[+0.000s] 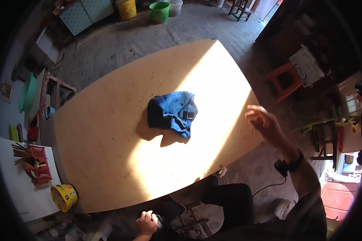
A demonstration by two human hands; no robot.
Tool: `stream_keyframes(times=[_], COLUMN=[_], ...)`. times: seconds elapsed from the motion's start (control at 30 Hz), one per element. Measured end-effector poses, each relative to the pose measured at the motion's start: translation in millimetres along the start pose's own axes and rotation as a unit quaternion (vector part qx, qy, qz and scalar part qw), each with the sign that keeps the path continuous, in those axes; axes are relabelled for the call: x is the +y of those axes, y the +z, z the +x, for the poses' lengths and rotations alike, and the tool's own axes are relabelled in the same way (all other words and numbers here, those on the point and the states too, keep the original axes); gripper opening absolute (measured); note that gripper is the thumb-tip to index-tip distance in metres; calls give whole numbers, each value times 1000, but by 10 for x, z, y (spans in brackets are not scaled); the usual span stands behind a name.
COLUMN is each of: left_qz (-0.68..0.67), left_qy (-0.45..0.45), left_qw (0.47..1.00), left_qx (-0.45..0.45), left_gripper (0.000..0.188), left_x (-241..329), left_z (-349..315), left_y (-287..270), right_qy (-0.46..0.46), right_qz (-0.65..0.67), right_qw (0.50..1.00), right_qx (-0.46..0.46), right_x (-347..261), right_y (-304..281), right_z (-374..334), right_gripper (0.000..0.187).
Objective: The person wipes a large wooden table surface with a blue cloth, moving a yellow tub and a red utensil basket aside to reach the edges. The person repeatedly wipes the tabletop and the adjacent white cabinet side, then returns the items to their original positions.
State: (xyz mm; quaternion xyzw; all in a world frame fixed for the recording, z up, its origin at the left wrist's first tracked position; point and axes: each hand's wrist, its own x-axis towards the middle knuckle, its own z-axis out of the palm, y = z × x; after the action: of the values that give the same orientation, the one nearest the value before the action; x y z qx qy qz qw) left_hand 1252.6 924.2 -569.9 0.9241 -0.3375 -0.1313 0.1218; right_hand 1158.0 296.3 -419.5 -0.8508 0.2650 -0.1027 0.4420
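Note:
A crumpled blue cloth (pixel 173 110), seemingly denim, lies in a heap at the middle of the pale wooden table (pixel 100 128). Neither hand touches it. My right hand (pixel 263 123) is raised by the table's right edge, to the right of the cloth, its fingers loosely bent and apart with nothing in them. A dark band with a small black box and a cable circles that wrist. Low in the view, below the table's near edge, my left hand (pixel 147 223) is near my lap. Its fingers are curled in, and their inner side is hidden.
A yellow tub (pixel 64 197) stands at the table's near left corner, beside a red basket (pixel 41 164) with chopsticks. Beyond the table are a yellow bucket (pixel 126 9) and a green bucket (pixel 159 12). An orange stool (pixel 283 80) stands to the right. Bright sunlight crosses the tabletop.

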Motion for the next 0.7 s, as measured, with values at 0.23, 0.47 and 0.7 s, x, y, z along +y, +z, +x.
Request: stream_keyframes(times=[0.23,0.47,0.7], left_qz=[-77,-135,-256], left_qy=[-61,-12,-224], left_qw=[949,930,893], left_qx=[-298,-343,-295], left_gripper=[34,51,37], left_x=[462,1264,2276], left_z=[-168,562,832], left_y=[-452,-1709,-2387], right_qy=[228,159,-224], right_qz=[-5,-47,-161], right_qw=[970,976,885], right_qx=[88,143,376], right_x=[-1068,-2173,-3100], right_y=[-984,-2490,-4906], right_z=[-2296,-3358,-3829], right_gripper=[24,25,56])
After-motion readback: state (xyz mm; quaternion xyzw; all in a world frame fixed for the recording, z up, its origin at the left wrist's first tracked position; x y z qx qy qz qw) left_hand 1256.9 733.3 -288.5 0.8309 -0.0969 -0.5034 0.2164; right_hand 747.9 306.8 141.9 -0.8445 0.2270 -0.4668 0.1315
